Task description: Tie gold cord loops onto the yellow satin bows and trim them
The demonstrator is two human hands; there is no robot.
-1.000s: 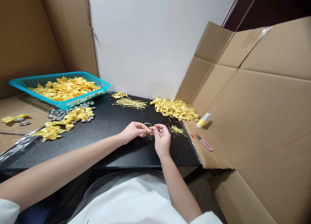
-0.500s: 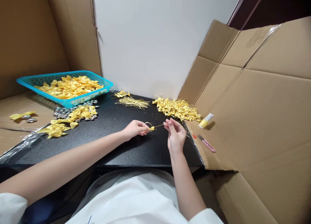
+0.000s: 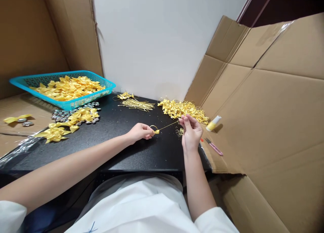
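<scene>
Over the black bench (image 3: 121,138), the small yellow bow (image 3: 157,132) sat pinched in the left hand (image 3: 141,133), its thin cord (image 3: 169,125) strung straight rightward, clamped by the right hand (image 3: 191,131)!

Yellow bow (image 3: 157,132): sat small and glossy, pinched at the left hand (image 3: 140,133).
Gold cord (image 3: 168,125): ran thin and straight, slanting from bow to right hand (image 3: 191,130).
</scene>
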